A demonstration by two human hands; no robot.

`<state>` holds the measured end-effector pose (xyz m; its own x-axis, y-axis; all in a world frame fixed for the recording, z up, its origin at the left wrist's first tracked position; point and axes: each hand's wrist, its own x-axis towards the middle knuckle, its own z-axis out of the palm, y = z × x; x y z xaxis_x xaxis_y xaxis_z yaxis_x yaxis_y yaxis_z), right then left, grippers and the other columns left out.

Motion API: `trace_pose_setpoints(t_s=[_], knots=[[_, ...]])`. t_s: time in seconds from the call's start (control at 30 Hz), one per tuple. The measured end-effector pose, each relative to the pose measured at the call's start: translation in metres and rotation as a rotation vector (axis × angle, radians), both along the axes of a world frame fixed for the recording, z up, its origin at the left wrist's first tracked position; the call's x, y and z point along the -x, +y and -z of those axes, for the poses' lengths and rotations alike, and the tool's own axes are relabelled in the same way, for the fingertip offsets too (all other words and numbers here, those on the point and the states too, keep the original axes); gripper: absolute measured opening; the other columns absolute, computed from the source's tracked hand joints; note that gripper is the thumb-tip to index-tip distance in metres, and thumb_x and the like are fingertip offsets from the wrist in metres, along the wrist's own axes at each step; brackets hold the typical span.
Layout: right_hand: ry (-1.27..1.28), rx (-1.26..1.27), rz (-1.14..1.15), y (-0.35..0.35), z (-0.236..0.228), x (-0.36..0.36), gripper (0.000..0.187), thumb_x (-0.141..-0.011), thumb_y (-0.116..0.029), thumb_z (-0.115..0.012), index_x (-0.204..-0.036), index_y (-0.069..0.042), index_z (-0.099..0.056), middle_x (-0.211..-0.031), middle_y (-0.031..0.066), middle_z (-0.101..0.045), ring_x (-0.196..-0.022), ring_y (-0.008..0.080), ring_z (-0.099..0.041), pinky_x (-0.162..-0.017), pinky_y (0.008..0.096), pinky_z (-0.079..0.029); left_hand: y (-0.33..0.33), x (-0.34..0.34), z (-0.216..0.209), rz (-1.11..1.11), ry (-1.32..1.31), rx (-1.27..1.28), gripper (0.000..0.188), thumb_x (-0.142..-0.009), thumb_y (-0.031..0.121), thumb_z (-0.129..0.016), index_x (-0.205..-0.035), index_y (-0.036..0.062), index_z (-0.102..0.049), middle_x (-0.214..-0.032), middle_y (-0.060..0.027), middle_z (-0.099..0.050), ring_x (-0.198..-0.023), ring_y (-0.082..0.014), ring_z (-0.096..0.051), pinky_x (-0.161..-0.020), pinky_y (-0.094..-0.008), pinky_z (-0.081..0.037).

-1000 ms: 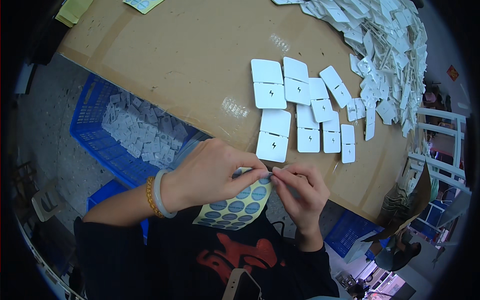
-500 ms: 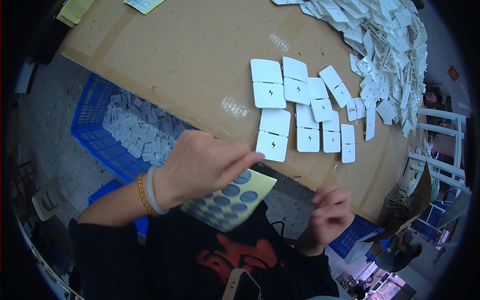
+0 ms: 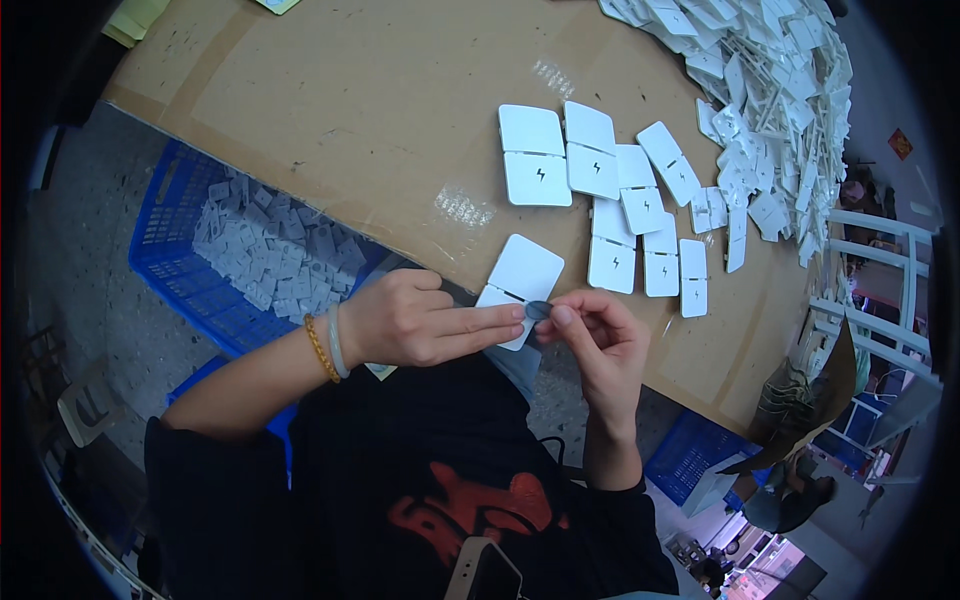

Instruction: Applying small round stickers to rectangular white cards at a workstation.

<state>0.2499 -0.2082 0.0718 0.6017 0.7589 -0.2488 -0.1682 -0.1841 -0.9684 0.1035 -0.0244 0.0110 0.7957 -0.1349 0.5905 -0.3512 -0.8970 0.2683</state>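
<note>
Brown cardboard covers the counter (image 3: 350, 110), and white square cards lie on it in loose rows, several bearing a small dark bolt mark — one pair (image 3: 535, 155) sits at the head of the group, with more to its right. A deep heap of white plastic pieces (image 3: 780, 90) fills the far right corner. Below the counter's near edge stands a blue crate (image 3: 175, 250) holding pale grey parts. A yellow-green sheet (image 3: 135, 15) lies at the far left corner.

At the near edge a white folded card (image 3: 525, 270) rests partly over the counter's lip. The left hand (image 3: 420, 322) — wrist ringed by a bead bracelet and a pale bangle — lies with its fingers stretched flat along the card's lower half, pressing it. The right hand (image 3: 600, 335) pinches a small dark round sticker (image 3: 538, 310) between thumb and forefinger, right at the card's lower right corner, touching the left fingertips.
</note>
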Motion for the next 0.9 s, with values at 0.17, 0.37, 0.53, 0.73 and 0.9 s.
trace_pose_setpoints(t_s=[0.17, 0.37, 0.53, 0.73, 0.9], knots=[[-0.380, -0.068, 0.148, 0.025, 0.006, -0.001, 0.011, -0.098, -0.007, -0.062, -0.103, 0.003, -0.062, -0.081, 0.0035, -0.065, -0.067, 0.0064, -0.059, -0.061, 0.0181, -0.047, 0.002, -0.001, -0.003, 0.012, -0.022, 0.006, 0.037, -0.080, 0.014, -0.065, -0.116, 0.0223, -0.073, -0.123, 0.0090, -0.069, -0.048, -0.0018, -0.048, -0.051, -0.0185, -0.042], [-0.178, 0.039, 0.059, 0.029, 0.006, -0.001, 0.011, -0.099, -0.010, -0.060, -0.103, 0.001, -0.060, -0.073, -0.0005, -0.060, -0.054, 0.0018, -0.051, -0.047, 0.0167, -0.037, -0.003, -0.001, 0.003, 0.008, -0.049, 0.077, 0.041, -0.078, 0.012, -0.069, -0.117, 0.0216, -0.074, -0.123, 0.0093, -0.069, -0.048, -0.0017, -0.043, -0.047, -0.0186, -0.036], [-0.126, 0.100, 0.007, 0.032, 0.002, -0.003, 0.012, -0.099, -0.009, -0.061, -0.103, 0.002, -0.061, -0.073, 0.0014, -0.062, -0.052, 0.0031, -0.054, -0.045, 0.0165, -0.039, -0.003, 0.000, 0.004, 0.015, -0.033, 0.092, 0.040, -0.076, 0.012, -0.070, -0.115, 0.0209, -0.074, -0.122, 0.0092, -0.070, -0.048, -0.0018, -0.044, -0.047, -0.0184, -0.038], [-0.125, 0.111, 0.002, 0.031, 0.005, -0.004, 0.013, -0.098, -0.009, -0.062, -0.103, 0.003, -0.062, -0.073, 0.0019, -0.062, -0.053, 0.0038, -0.055, -0.046, 0.0164, -0.042, -0.002, -0.002, 0.005, 0.028, -0.038, 0.124, 0.040, -0.076, 0.012, -0.070, -0.115, 0.0203, -0.074, -0.122, 0.0088, -0.070, -0.048, -0.0018, -0.044, -0.047, -0.0189, -0.039], [-0.144, 0.117, 0.028, 0.032, 0.004, -0.001, 0.013, -0.098, -0.009, -0.062, -0.103, 0.003, -0.063, -0.071, 0.0008, -0.061, -0.053, 0.0030, -0.055, -0.046, 0.0161, -0.041, -0.003, -0.001, 0.004, 0.023, -0.037, 0.117, 0.041, -0.076, 0.012, -0.070, -0.116, 0.0199, -0.074, -0.121, 0.0086, -0.070, -0.048, -0.0017, -0.044, -0.047, -0.0186, -0.039]])
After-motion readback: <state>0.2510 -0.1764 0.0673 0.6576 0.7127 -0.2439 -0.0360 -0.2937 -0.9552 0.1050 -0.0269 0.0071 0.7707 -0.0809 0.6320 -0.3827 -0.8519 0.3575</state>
